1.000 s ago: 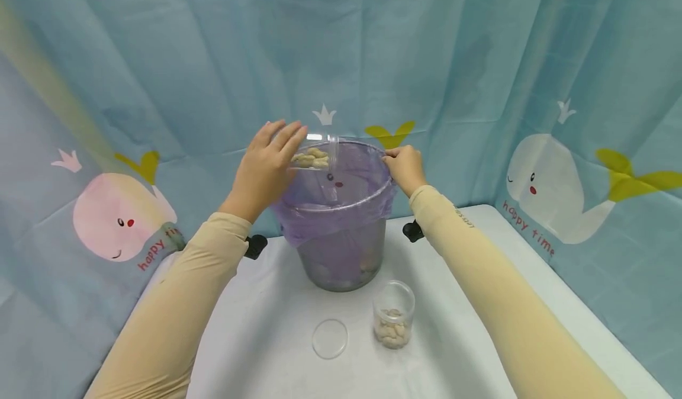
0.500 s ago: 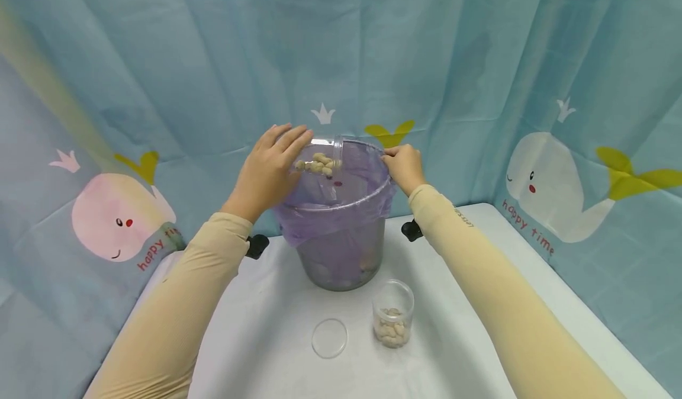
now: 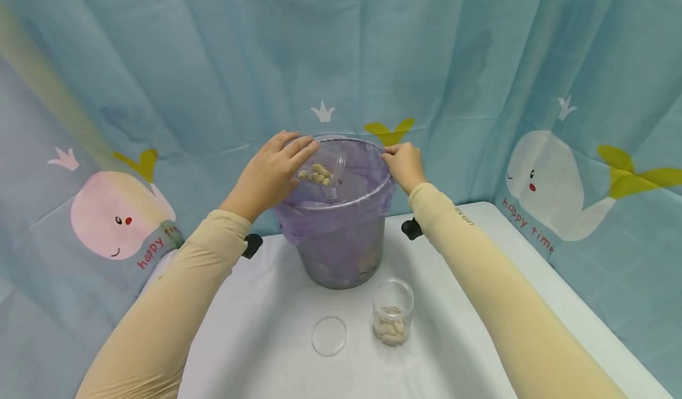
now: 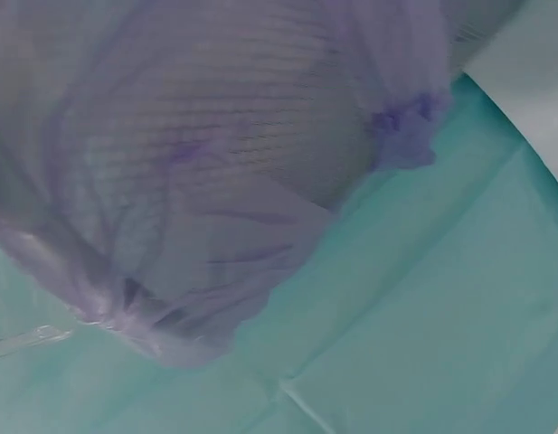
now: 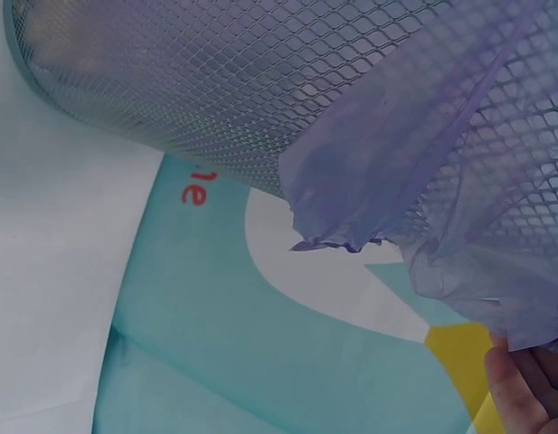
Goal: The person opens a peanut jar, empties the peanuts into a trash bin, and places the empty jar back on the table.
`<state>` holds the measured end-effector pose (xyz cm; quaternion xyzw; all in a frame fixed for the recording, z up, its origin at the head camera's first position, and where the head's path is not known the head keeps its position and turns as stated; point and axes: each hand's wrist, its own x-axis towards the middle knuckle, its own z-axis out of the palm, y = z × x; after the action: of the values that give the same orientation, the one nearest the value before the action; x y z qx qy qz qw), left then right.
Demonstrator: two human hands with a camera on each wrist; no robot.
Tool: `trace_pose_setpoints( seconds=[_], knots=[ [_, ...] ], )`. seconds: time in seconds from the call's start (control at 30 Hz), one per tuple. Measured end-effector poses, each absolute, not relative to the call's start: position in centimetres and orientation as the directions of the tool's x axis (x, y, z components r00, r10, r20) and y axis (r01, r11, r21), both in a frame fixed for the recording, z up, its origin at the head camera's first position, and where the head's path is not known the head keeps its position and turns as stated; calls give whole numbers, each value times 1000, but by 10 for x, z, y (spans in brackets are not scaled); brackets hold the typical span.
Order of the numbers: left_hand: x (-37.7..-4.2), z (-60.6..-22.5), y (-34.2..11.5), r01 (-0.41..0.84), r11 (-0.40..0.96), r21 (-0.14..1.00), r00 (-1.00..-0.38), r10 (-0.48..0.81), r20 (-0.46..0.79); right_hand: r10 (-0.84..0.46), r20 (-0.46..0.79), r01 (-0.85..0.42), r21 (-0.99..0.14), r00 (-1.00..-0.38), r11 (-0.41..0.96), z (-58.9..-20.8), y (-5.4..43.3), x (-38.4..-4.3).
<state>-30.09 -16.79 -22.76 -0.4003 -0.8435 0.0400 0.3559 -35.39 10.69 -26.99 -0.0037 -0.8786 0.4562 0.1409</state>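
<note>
In the head view my left hand (image 3: 272, 174) grips a clear plastic jar (image 3: 338, 167) over the mouth of the mesh bin (image 3: 319, 272). The jar lies tipped, its open end pointing right and slightly down, with several peanuts (image 3: 319, 174) showing through its wall. A thin purple bag (image 3: 341, 224) lines the bin and folds over its rim. At the rim's right side my right hand (image 3: 406, 167) pinches the bag's edge. The right wrist view shows those fingers (image 5: 514, 389) at the bag's crumpled hem; the left wrist view shows mostly the bag (image 4: 215, 217) over mesh.
A second clear jar (image 3: 393, 298), upright and lidless, stands on the white table (image 3: 277, 369) in front of the bin, partly filled with pale nuts. Left of it lies a clear round lid (image 3: 330, 336). Printed blue curtains (image 3: 240, 61) hang close behind and at both sides.
My left hand has lowered a little and tipped the jar's mouth further down over the bin. Peanuts inside have shifted and fewer show. The right hand stays at the rim.
</note>
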Motion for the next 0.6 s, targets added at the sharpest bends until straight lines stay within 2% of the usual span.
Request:
trace_pose_setpoints(
  seconds=[0.1,0.3,0.47,0.6],
  knots=[
    [-301,-228,-167,651,665,-367,-431,721,543,135,248,-124,-799,-959,589,-270,107,-354],
    [-304,-230,-164,651,649,-393,-375,726,576,144,257,-123,-793,-956,597,-269,107,-354],
    [-303,-236,-166,659,644,-389,-419,744,521,133,238,-114,-793,-962,598,-269,105,-356],
    [-302,-237,-167,666,664,-340,-429,714,553,129,240,-120,-799,-962,590,-269,104,-356]
  ],
)
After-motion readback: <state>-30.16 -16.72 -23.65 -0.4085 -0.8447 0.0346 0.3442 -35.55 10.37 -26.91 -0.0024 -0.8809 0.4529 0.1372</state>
